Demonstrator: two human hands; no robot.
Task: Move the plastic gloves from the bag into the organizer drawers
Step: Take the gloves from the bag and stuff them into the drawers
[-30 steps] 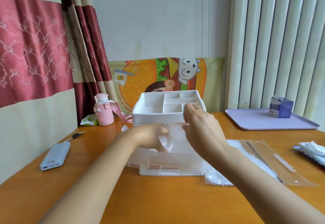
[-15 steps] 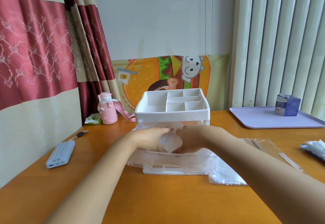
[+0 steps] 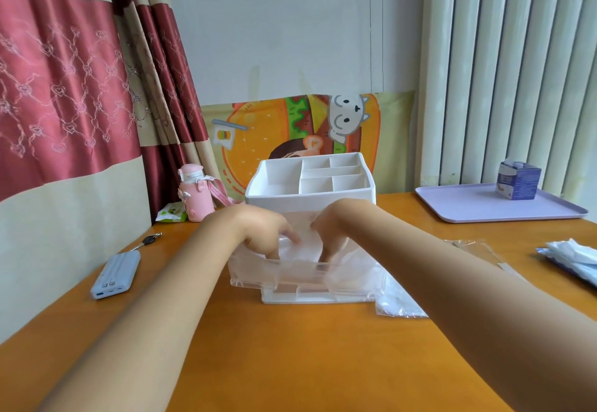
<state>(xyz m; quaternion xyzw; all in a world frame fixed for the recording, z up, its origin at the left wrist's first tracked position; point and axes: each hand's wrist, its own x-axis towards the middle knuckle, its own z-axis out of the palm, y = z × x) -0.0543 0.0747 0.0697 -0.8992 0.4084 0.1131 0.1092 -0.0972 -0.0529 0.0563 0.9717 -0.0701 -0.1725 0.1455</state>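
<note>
A white organizer point(image 3: 310, 196) stands at the middle of the wooden table, its top divided into several compartments. Its clear upper drawer point(image 3: 307, 277) is pulled out toward me. A wad of thin translucent plastic gloves point(image 3: 302, 250) lies inside that drawer. My left hand point(image 3: 261, 230) and my right hand point(image 3: 332, 230) both reach down into the drawer, fingers pointing down and pressing on the gloves. The clear plastic bag point(image 3: 399, 303) lies flat on the table just right of the organizer, partly hidden by my right forearm.
A grey power bank point(image 3: 116, 277) and keys point(image 3: 150, 240) lie at the left. A pink bottle point(image 3: 195, 198) and a green packet point(image 3: 171, 213) sit by the curtain. A lavender tray point(image 3: 468, 209) holds a blue box point(image 3: 518, 182). White packets point(image 3: 573, 256) lie at the right edge.
Both hands carried the gloves from in front of the organizer's top down into the pulled-out drawer, and now press them in.
</note>
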